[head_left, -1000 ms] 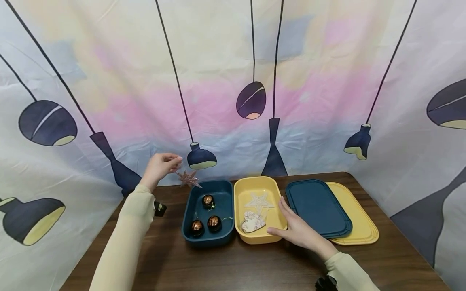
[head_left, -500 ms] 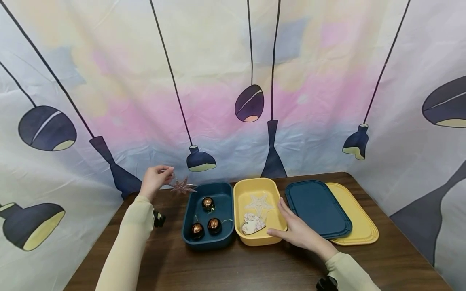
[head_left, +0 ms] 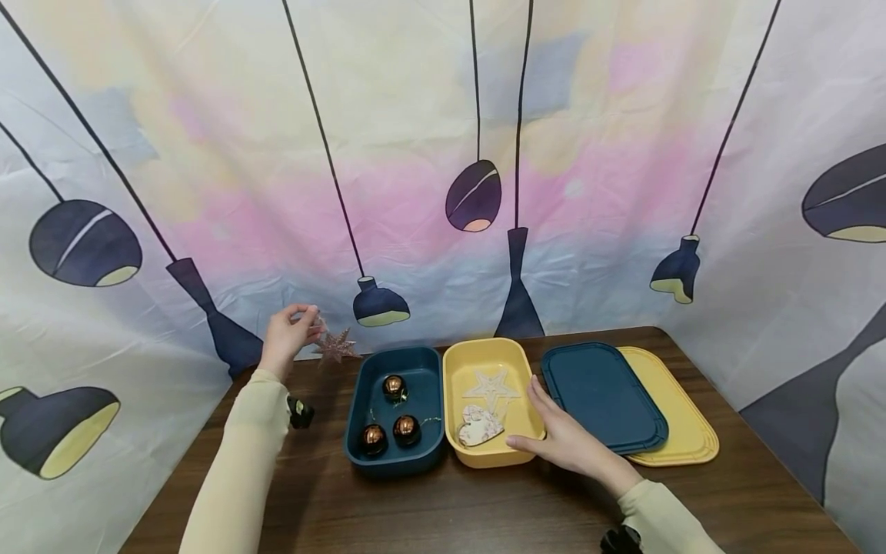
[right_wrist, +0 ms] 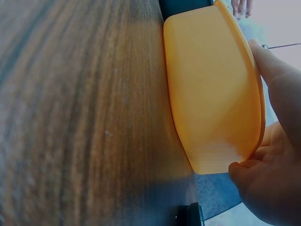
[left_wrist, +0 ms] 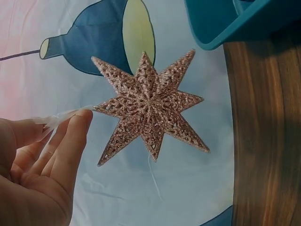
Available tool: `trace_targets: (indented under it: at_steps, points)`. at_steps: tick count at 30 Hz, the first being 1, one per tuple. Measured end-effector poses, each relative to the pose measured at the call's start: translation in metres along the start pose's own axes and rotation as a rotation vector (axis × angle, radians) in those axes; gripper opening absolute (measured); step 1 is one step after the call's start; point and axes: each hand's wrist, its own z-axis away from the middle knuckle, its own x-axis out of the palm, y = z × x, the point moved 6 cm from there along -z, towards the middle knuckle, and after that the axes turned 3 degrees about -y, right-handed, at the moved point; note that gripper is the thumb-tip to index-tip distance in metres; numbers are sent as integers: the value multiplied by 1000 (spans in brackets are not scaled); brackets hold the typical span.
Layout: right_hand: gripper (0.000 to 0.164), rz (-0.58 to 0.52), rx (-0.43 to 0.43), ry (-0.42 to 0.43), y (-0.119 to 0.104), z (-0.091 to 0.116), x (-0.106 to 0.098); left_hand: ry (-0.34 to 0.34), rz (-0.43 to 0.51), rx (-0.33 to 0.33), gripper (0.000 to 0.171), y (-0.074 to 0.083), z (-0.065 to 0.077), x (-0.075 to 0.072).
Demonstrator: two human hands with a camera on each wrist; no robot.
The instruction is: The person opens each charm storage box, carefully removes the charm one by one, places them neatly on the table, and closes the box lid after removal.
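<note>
My left hand (head_left: 287, 336) pinches the white loop of a glittery rose-pink star ornament (left_wrist: 149, 103), which hangs just left of the blue box's far corner. In the left wrist view the star faces the camera with all its points showing. My right hand (head_left: 564, 435) holds the near right corner of the yellow box (right_wrist: 214, 89), thumb at the near rim and fingers along the right side. In that box lie a pale star (head_left: 490, 385) and a flower-patterned heart ornament (head_left: 480, 425). Several shiny brown baubles (head_left: 406, 430) sit in the blue box (head_left: 394, 465).
Right of the boxes, a blue lid (head_left: 605, 396) overlaps a yellow lid (head_left: 681, 408) on the brown wooden table (head_left: 471, 512). Behind the table hangs a cloth (head_left: 415, 192) printed with lamps. The blue and yellow boxes stand side by side.
My left hand has moved left with the star ornament, dipping and then rising slightly. The star has swung round on its loop. My right hand stays on the yellow box.
</note>
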Motion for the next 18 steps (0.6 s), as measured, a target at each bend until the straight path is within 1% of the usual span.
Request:
trace_targets:
  at_steps: [4, 7, 12, 18]
  points:
    - [111, 0, 1, 1, -1, 0, 0, 35, 1, 3, 55, 1, 0, -4]
    - [111, 0, 0, 3, -1, -1, 0, 69, 9, -6, 53, -5, 1, -6]
    - [110, -3, -5, 2, 0, -1, 0, 138, 38, -68, 52, -17, 2, -8]
    - [110, -9, -3, 1, 1, -1, -1, 206, 140, -130, 52, -29, 3, -9]
